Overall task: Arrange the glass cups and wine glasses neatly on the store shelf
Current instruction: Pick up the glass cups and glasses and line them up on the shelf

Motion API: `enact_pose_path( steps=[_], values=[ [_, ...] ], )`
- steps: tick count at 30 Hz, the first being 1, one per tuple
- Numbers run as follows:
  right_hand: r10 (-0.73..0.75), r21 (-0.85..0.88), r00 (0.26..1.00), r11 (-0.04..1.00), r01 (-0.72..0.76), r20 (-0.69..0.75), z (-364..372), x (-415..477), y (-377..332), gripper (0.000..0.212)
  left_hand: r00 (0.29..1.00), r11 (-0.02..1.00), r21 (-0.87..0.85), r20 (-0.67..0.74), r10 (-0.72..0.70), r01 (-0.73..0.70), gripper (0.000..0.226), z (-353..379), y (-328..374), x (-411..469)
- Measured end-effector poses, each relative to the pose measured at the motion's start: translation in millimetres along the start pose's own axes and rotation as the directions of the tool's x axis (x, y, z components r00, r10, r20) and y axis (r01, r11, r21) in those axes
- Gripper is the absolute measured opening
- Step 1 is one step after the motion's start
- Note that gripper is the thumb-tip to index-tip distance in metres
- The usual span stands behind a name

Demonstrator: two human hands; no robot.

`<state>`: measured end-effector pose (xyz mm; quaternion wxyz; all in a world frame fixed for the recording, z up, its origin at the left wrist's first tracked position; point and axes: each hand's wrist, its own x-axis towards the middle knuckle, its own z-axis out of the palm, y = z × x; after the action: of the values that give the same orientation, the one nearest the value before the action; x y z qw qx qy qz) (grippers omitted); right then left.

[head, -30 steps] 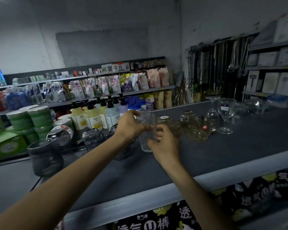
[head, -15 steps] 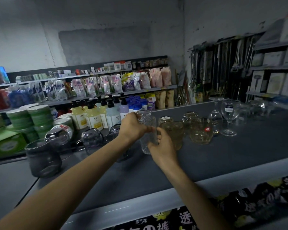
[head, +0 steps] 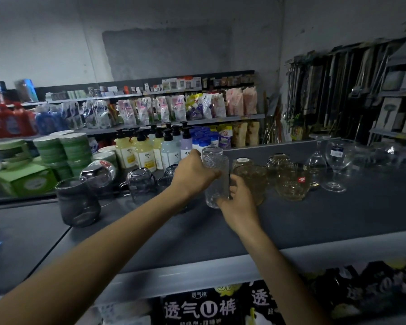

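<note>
A tall clear textured glass cup [head: 216, 179] stands on the dark shelf top [head: 338, 214]. My left hand [head: 192, 172] grips its upper part from the left and my right hand [head: 239, 198] holds its base from the right. A second clear cup [head: 212, 151] stands just behind it. To the right sit amber glass cups [head: 291, 184] and two wine glasses [head: 338, 165], one upside down [head: 318, 158]. Smoky grey glass cups [head: 76, 202] stand at the left, some upside down [head: 140, 181].
Pump bottles [head: 145, 153] and green stacked tins [head: 75, 151] crowd the lower shelf behind. More clear glassware [head: 389, 153] sits at the far right. The shelf's pale front edge [head: 197, 275] runs below my arms, with packaged goods underneath.
Both hands stay on the tall clear cup; it has shifted slightly forward and right, in front of the second clear cup. The camera view moved a little.
</note>
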<state>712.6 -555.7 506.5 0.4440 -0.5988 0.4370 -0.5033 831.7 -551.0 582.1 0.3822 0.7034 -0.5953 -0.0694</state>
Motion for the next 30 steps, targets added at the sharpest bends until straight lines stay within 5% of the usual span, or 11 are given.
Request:
enact_pose_path(
  steps=[4, 10, 15, 21, 27, 30],
  values=[
    [-0.063, -0.038, 0.998, 0.997, 0.064, 0.008, -12, -29, -4, 0.051, 0.997, 0.999, -0.001, -0.056, 0.052, -0.052, 0.062, -22, -1, -34],
    [-0.332, -0.105, 0.943, 0.938, 0.330, -0.006, -17, -108, -4, 0.049, 0.955, 0.983, -0.002, -0.238, 0.175, -0.181, 0.036, -50, -31, -149],
    [-0.528, -0.177, 0.822, 0.807, 0.564, 0.213, 8, -193, 15, 0.043, 0.914, 0.999, 0.021, -0.404, 0.038, -0.032, 0.029, -51, -91, -275],
    [-0.244, -0.185, 0.754, 0.881, 0.434, 0.610, 74, -298, 98, 0.051, 0.909, 0.880, 0.316, -0.337, -0.244, 0.354, 0.035, -29, -201, -445],
    [0.139, -0.380, 0.491, 0.817, 0.435, 0.860, 138, -405, 196, 0.072, 0.797, 0.713, 0.356, -0.266, -0.542, 0.604, 0.039, -31, -289, -640],
    [0.178, -0.388, 0.413, 0.769, 0.508, 0.893, 171, -454, 218, 0.072, 0.680, 0.597, 0.327, -0.310, -0.665, 0.733, 0.042, -50, -308, -720]
  ],
)
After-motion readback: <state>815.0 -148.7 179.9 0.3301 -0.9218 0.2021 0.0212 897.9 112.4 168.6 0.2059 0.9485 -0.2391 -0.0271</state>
